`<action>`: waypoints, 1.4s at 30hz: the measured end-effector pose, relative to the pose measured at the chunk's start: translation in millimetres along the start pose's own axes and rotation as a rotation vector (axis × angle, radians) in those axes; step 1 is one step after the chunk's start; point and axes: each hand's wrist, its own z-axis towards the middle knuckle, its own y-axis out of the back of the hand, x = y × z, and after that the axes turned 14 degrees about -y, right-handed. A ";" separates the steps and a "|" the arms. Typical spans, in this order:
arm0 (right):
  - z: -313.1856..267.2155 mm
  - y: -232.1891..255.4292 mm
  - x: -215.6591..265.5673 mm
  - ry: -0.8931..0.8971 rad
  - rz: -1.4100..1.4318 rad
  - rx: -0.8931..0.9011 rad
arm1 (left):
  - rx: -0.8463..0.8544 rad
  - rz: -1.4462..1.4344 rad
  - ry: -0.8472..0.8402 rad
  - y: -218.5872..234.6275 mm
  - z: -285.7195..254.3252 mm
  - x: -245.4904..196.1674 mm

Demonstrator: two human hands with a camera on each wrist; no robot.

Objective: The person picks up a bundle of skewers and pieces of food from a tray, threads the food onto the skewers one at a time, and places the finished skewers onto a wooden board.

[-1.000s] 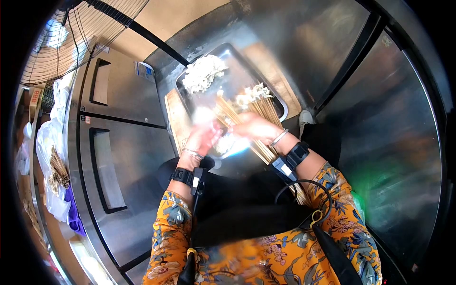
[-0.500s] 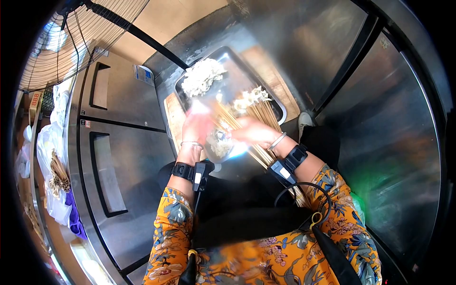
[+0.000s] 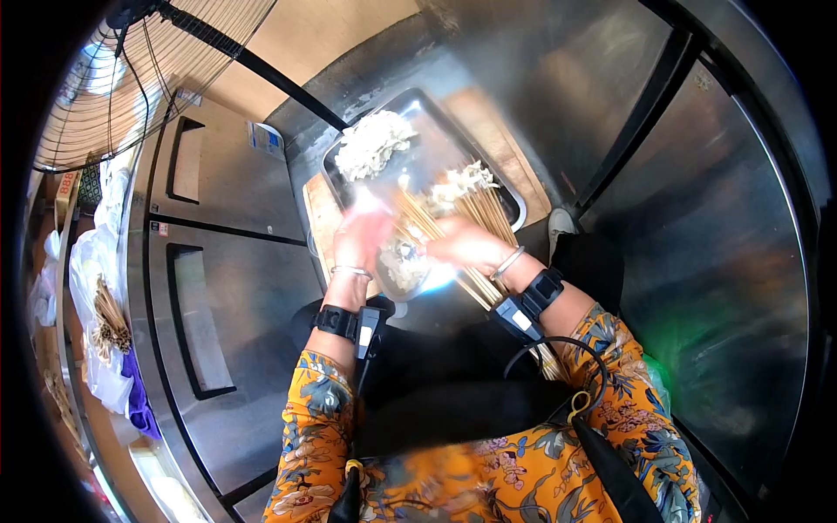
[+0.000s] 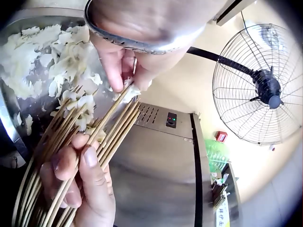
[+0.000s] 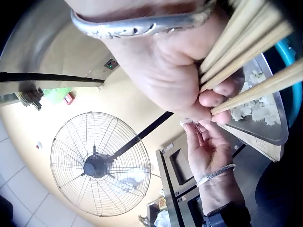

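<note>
My right hand (image 3: 468, 246) grips a bundle of thin wooden skewers (image 4: 120, 135) slanting across it, one standing apart with its tip raised. At that tip, the thumb and fingers of my left hand (image 4: 127, 71) pinch a small white flake of food (image 4: 130, 92). In the head view my left hand (image 3: 364, 228) is blurred by glare. Under both hands lies a metal tray (image 3: 521, 209) with a heap of white food pieces (image 3: 375, 144) at its far left corner. Skewers with white pieces on their tips (image 3: 466, 181) lie along its right side.
Beneath the tray is a wooden board (image 3: 510, 161). Steel cabinets (image 3: 235, 296) stand to the left and a steel door (image 3: 706, 244) to the right. A wire fan (image 3: 148, 70) is at upper left. More skewers (image 3: 109, 318) lie on a plastic bag at far left.
My left hand has moved forward from beside my right hand to the skewer tips, uncovering white pieces at the tray's near end. My right hand stays almost still with the skewers.
</note>
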 end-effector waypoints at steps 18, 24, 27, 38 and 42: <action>-2.0 -4.6 0.1 0.002 -0.019 -0.013 | 0.032 0.048 -0.244 -5.2 -3.3 12.6; 0.3 -3.5 -2.2 0.037 -0.106 -0.065 | -0.028 -0.100 -0.085 -16.2 -1.7 2.6; 1.2 -3.8 -4.1 0.056 -0.119 -0.082 | -0.004 -0.052 0.026 -5.5 -0.3 4.5; 17.3 -4.6 -19.2 0.134 -0.079 -0.065 | -0.121 -0.156 0.335 -3.7 -21.8 16.8; 16.5 -5.5 -17.0 0.113 -0.105 -0.091 | -0.094 -0.137 0.241 -14.9 -24.4 8.2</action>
